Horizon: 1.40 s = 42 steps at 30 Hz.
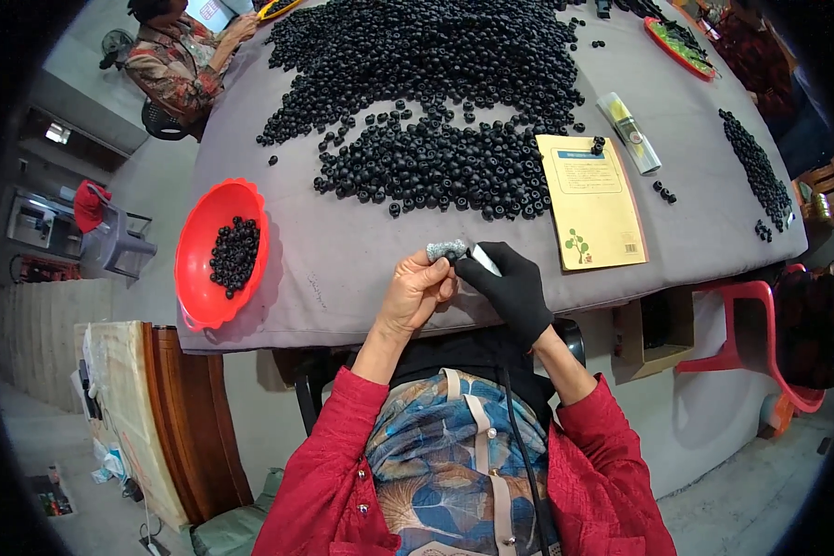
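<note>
My left hand (417, 295) is bare and pinches a small round black piece (451, 259) above the near edge of the table. A silvery-grey wrap (445, 248) covers the tip of its index finger. Right beside it, my right hand (510, 287) in a black glove is closed around a slim white object (486, 259), whose kind I cannot make out. The two hands nearly touch at the black piece. Beyond them spreads a large heap of similar round black pieces (435, 171), many with a hole in the middle.
A red scalloped basin (192, 278) with black pieces stands at left. Right of the heap lie a yellow notebook (612, 218) and a clear elongated package (632, 134). Black pieces (755, 167) line the table's right side. Another person (181, 65) sits far left; a red stool (737, 324) stands at right.
</note>
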Motion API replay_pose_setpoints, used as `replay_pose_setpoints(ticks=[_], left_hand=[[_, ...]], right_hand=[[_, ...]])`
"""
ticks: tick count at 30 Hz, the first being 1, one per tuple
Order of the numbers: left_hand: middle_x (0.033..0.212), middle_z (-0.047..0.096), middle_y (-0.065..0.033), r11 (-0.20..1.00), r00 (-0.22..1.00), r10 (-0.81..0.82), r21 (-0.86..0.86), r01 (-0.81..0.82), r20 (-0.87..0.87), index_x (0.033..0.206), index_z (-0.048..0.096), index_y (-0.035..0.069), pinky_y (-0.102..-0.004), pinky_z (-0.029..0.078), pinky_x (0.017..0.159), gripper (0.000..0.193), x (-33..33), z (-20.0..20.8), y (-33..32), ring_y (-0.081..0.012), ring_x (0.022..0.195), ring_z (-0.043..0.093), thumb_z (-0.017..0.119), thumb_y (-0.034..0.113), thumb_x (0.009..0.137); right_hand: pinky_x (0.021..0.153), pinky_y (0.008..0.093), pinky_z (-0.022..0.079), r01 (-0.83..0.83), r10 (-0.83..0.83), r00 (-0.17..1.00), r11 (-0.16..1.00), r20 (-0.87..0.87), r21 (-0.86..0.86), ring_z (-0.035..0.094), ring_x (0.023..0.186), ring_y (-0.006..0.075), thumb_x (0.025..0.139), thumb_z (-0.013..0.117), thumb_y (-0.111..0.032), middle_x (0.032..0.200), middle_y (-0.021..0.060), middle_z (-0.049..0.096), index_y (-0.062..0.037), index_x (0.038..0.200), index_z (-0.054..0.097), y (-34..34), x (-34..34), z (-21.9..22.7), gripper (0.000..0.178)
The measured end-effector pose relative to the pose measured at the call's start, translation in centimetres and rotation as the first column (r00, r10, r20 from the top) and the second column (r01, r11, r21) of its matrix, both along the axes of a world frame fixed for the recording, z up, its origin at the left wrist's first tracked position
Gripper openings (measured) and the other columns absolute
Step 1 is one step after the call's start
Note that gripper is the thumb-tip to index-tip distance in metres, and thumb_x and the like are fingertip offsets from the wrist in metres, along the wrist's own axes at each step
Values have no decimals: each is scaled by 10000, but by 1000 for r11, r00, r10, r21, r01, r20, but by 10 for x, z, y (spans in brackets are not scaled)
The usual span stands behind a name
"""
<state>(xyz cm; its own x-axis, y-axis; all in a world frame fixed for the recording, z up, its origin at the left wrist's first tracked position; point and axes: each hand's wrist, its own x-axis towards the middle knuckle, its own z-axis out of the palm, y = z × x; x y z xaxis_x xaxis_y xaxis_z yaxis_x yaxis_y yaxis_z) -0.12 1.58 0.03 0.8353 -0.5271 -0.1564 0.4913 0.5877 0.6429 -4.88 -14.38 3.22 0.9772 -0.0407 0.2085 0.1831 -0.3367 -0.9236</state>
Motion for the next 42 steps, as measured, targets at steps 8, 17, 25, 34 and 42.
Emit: replay_pose_setpoints(ticks=[8, 17, 25, 34, 42], left_hand=[[741, 607, -73, 996, 997, -81, -20, 81, 16, 902, 615, 8, -228, 425, 538, 102, 0, 2, -1, -120, 565, 528, 556, 85, 871], [758, 618, -86, 996, 998, -57, -66, 56, -17, 889, 609, -1, -246, 450, 564, 94, 1, 0, -1, -139, 578, 544, 551, 69, 867], [724, 604, -59, 999, 999, -46, 15, 46, -6, 878, 617, 9, -233, 425, 517, 92, 0, 3, 3, -117, 563, 534, 558, 78, 862], [640, 571, -21, 988, 995, -36, 155, 22, 89, 844, 602, 18, -197, 392, 470, 90, -7, 6, 4, -63, 509, 498, 567, 101, 856], [664, 570, 25, 543, 763, 425, 538, -645, 487, 958, 651, 48, -164, 372, 446, 169, -12, 82, 101, -32, 514, 498, 610, 99, 802]], right_hand=[[648, 290, 482, 46, -46, 998, 999, -38, -11, 635, 749, 205, 821, 622, -295, 856, 112, 645, -55, 996, 624, 6, 9, -1, 296], [643, 303, 488, 238, -234, 962, 971, -144, 9, 653, 734, 204, 825, 617, -224, 825, 135, 658, -41, 1002, 610, 8, 10, -10, 254], [671, 256, 464, 236, -204, 952, 964, -229, 122, 592, 748, 108, 811, 641, -206, 832, 81, 657, -14, 1008, 617, 16, 13, 12, 276], [671, 275, 467, 272, -256, 954, 958, -154, 92, 578, 736, 111, 791, 665, -199, 830, 89, 649, -15, 1005, 614, 13, 8, -12, 287], [655, 285, 469, 242, -240, 968, 970, -72, 21, 584, 714, 117, 791, 665, -218, 800, 107, 645, -20, 1012, 610, 16, 6, -6, 302]])
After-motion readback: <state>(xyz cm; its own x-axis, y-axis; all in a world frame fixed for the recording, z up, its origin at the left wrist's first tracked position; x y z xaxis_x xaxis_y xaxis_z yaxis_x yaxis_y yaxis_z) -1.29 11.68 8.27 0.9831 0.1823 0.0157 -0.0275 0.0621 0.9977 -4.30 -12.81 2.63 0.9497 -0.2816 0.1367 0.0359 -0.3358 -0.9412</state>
